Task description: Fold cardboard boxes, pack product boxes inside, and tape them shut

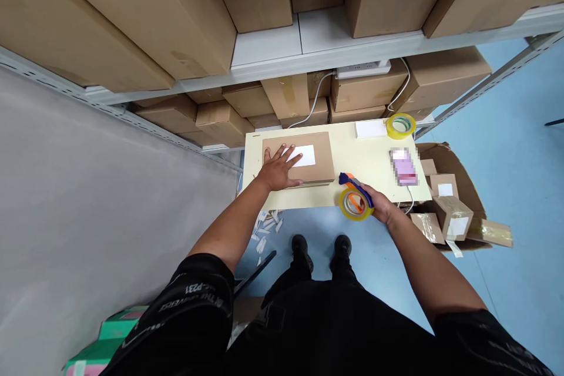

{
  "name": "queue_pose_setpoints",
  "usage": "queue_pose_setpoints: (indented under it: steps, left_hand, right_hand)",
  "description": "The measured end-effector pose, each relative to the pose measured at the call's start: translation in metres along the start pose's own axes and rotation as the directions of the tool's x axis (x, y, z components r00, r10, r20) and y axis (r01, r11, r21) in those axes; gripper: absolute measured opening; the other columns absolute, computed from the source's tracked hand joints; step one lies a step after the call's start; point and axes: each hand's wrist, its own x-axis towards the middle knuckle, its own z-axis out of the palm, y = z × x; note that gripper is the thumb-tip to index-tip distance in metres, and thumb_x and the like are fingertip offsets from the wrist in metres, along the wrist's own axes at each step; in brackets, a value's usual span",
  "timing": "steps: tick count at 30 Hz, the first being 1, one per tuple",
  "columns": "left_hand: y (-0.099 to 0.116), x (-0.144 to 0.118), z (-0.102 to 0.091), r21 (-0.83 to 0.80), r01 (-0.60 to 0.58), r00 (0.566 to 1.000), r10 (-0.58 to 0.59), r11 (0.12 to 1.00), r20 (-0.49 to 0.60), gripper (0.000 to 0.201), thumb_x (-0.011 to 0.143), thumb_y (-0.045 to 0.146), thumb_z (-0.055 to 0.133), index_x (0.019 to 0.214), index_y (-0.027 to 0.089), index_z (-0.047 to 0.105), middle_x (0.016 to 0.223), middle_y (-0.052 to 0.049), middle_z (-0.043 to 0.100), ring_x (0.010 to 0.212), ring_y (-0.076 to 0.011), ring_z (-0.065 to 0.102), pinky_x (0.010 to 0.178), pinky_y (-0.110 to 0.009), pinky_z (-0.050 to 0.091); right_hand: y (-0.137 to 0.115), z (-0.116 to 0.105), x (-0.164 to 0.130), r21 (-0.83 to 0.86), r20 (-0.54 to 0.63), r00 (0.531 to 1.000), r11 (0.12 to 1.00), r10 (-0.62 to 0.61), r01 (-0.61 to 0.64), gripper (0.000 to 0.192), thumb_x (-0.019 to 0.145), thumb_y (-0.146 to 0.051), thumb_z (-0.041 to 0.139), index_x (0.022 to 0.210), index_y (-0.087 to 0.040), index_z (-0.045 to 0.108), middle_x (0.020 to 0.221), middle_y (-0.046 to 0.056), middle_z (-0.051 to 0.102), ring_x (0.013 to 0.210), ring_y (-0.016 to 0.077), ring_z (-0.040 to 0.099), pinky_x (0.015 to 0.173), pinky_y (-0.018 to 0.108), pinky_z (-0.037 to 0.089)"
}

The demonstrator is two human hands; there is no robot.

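My left hand (281, 168) lies flat and open, fingers spread, on the top of the flat brown parcel (298, 158), pressing on its near left part with the fingertips just touching the white label (303, 155) stuck in the middle of the lid. The parcel sits on the pale table (370, 155), toward its left half, with its long axis running left to right across my view, so its short ends face left and right and its long edges face me and the shelving. My right hand (379, 204) is closed around the handle of the tape dispenser (355, 198), the blue and orange one loaded with a yellowish roll, and holds it at the near edge of the table. From there the parcel lies to the left and a little farther away, its right short end the part nearest the dispenser, with a bare strip of table between the two; they are near but apart. The dispenser's nose points up and left, roughly toward that near right corner. My left hand is the one on the parcel; my right is the nearer one to a spare tape roll (400, 126) at the table's far right corner and to the open carton of small boxes (449, 202) on the floor beside the table.
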Motion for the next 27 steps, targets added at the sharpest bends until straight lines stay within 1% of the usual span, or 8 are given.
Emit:
queue_pose_setpoints:
  steps: [4, 8, 12, 15, 18, 21, 24, 27]
  left_hand:
    - [0.008, 0.003, 0.005, -0.048, 0.056, 0.998, -0.058, 0.997, -0.038, 0.099, 0.087, 0.077, 0.062, 0.170, 0.037, 0.026, 0.180, -0.005, 0.011, 0.165, -0.0408, 0.006, 0.125, -0.074, -0.001]
    - [0.035, 0.005, 0.015, -0.107, 0.178, 0.981, -0.185, 0.978, -0.061, 0.098, 0.088, 0.078, 0.058, 0.170, 0.037, 0.024, 0.180, -0.006, 0.011, 0.165, -0.0426, 0.005, 0.124, -0.078, 0.001]
    - [0.078, 0.007, 0.028, -0.208, 0.337, 0.925, -0.365, 0.918, -0.111, 0.101, 0.088, 0.082, 0.055, 0.171, 0.035, 0.022, 0.180, -0.010, 0.011, 0.164, -0.0464, 0.006, 0.121, -0.081, 0.008]
    - [0.097, 0.002, 0.029, -0.247, 0.409, 0.891, -0.443, 0.879, -0.100, 0.103, 0.088, 0.083, 0.051, 0.171, 0.031, 0.020, 0.179, -0.015, 0.013, 0.162, -0.0499, 0.009, 0.118, -0.082, 0.017]
    - [0.085, -0.014, 0.020, -0.168, 0.324, 0.945, -0.326, 0.931, 0.017, 0.111, 0.083, 0.086, 0.055, 0.171, 0.028, 0.022, 0.178, -0.018, 0.011, 0.161, -0.0512, 0.012, 0.117, -0.078, 0.026]
    - [0.047, -0.034, 0.007, -0.056, 0.018, 0.994, -0.012, 0.998, 0.104, 0.118, 0.073, 0.084, 0.071, 0.170, 0.033, 0.026, 0.179, -0.015, 0.008, 0.161, -0.0486, 0.017, 0.121, -0.067, 0.028]
    - [0.015, -0.041, 0.000, 0.026, -0.191, 0.978, 0.188, 0.981, 0.091, 0.108, 0.077, 0.077, 0.075, 0.167, 0.035, 0.035, 0.178, -0.014, 0.020, 0.159, -0.0436, 0.025, 0.127, -0.059, 0.020]
    - [0.008, -0.031, 0.003, 0.054, -0.242, 0.969, 0.239, 0.969, 0.057, 0.101, 0.083, 0.075, 0.070, 0.167, 0.030, 0.035, 0.177, -0.013, 0.024, 0.163, -0.0395, 0.017, 0.131, -0.056, 0.007]
  right_hand:
    - [0.060, -0.005, -0.038, 0.113, -0.036, 0.999, 0.993, 0.031, -0.026, 0.029, 0.099, -0.049, 0.063, 0.108, -0.024, 0.076, 0.104, 0.007, 0.083, 0.095, 0.0260, 0.079, 0.088, 0.038, 0.065]
    - [0.105, 0.034, -0.045, 0.238, -0.034, 0.988, 0.962, 0.148, -0.135, 0.040, 0.098, -0.062, 0.059, 0.086, -0.026, 0.073, 0.058, 0.004, 0.070, 0.062, 0.0250, 0.072, 0.072, 0.040, 0.065]
    - [0.093, 0.087, -0.021, 0.426, 0.090, 0.995, 0.901, 0.047, -0.081, 0.047, 0.104, -0.059, 0.042, 0.104, -0.027, 0.076, 0.084, 0.005, 0.081, 0.094, 0.0270, 0.078, 0.089, 0.040, 0.064]
    - [0.067, 0.101, -0.003, 0.412, 0.159, 0.987, 0.907, 0.025, -0.090, 0.047, 0.105, -0.057, 0.039, 0.111, -0.027, 0.074, 0.103, 0.004, 0.083, 0.108, 0.0247, 0.076, 0.093, 0.037, 0.062]
    - [0.045, 0.089, 0.008, 0.360, 0.141, 0.989, 0.929, 0.042, -0.090, 0.044, 0.104, -0.057, 0.042, 0.109, -0.026, 0.073, 0.099, 0.004, 0.083, 0.102, 0.0235, 0.077, 0.091, 0.036, 0.062]
    - [0.023, 0.068, 0.018, 0.288, 0.151, 0.986, 0.951, 0.074, -0.115, 0.042, 0.102, -0.056, 0.047, 0.111, -0.023, 0.073, 0.094, 0.005, 0.082, 0.093, 0.0239, 0.078, 0.090, 0.038, 0.063]
    - [-0.006, 0.059, 0.031, 0.180, 0.184, 0.975, 0.971, 0.122, -0.155, 0.041, 0.102, -0.054, 0.051, 0.112, -0.019, 0.072, 0.092, 0.007, 0.082, 0.087, 0.0245, 0.078, 0.089, 0.040, 0.063]
    - [-0.039, 0.065, 0.046, 0.103, 0.191, 0.972, 0.982, 0.134, -0.156, 0.042, 0.102, -0.055, 0.054, 0.111, -0.018, 0.071, 0.089, 0.008, 0.081, 0.083, 0.0244, 0.077, 0.086, 0.040, 0.064]
